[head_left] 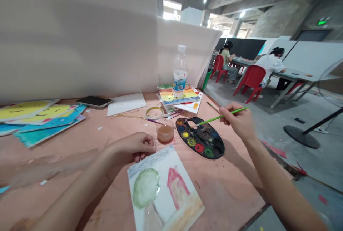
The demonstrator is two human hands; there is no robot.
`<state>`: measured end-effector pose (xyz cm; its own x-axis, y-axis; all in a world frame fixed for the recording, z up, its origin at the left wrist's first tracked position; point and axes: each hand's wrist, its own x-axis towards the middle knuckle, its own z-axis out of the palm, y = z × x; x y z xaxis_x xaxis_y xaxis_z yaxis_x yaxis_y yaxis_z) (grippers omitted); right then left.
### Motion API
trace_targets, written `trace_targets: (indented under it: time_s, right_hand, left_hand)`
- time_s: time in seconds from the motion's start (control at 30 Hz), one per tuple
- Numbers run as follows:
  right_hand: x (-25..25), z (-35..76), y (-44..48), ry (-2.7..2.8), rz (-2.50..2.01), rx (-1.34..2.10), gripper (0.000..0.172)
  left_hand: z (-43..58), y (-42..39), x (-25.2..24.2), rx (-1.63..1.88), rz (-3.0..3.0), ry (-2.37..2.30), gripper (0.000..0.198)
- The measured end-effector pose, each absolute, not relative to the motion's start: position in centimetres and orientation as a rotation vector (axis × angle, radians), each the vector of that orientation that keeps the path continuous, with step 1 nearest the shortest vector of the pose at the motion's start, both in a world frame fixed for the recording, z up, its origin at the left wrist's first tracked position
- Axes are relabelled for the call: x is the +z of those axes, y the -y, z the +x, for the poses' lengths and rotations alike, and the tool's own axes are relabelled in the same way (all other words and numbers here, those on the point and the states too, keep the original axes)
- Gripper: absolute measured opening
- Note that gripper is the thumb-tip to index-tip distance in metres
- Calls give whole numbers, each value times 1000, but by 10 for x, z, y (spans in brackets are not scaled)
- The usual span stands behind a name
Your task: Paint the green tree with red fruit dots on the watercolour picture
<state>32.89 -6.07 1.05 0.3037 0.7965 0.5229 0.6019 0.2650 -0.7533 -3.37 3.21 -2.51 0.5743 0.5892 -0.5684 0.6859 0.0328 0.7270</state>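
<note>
My right hand [235, 118] grips a green paintbrush [233, 111] in a pinch, its bristle end slanting down to the left over the dark oval palette [206, 136]. Wells of yellow, red, green and blue paint line the palette's near and left side. My left hand [140, 145] rests with curled fingers at the upper left edge of the painting [166, 188]; nothing shows in it. The painting has a green round tree, a red-outlined house and a blue-grey strip along its top. A clear cup [165, 133] of brownish water stands between my left hand and the palette.
Behind the cup lie a tape roll [154, 113] and a stack of painted boards [171, 97] bearing a water bottle [179, 77]. More painted boards [40, 116], a phone [94, 101] and a white board [127, 103] lie leftward. Two people sit at farther tables.
</note>
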Motion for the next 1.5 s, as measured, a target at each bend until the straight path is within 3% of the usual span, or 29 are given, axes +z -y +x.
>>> trace_targets:
  time_s: [0.43,0.8,1.13,1.3,1.5]
  right_hand:
    - [-13,285,51,1519,-1367,463,29]
    - [-12,284,52,1503,-1381,432,30]
    - [26,282,71,1284,-1189,345,28]
    - [23,239,85,1509,-1178,608,17]
    - [12,167,89,1756,-1031,829,26]
  left_hand:
    - [-32,-29,-31,-35,1605,-1092,45]
    - [-28,-24,-25,-15,1603,-1099,37]
    - [-29,-18,-22,15,1569,-1075,35]
    - [-27,-13,-18,46,1548,-1084,31]
    - [-28,-11,-25,86,1487,-1062,26]
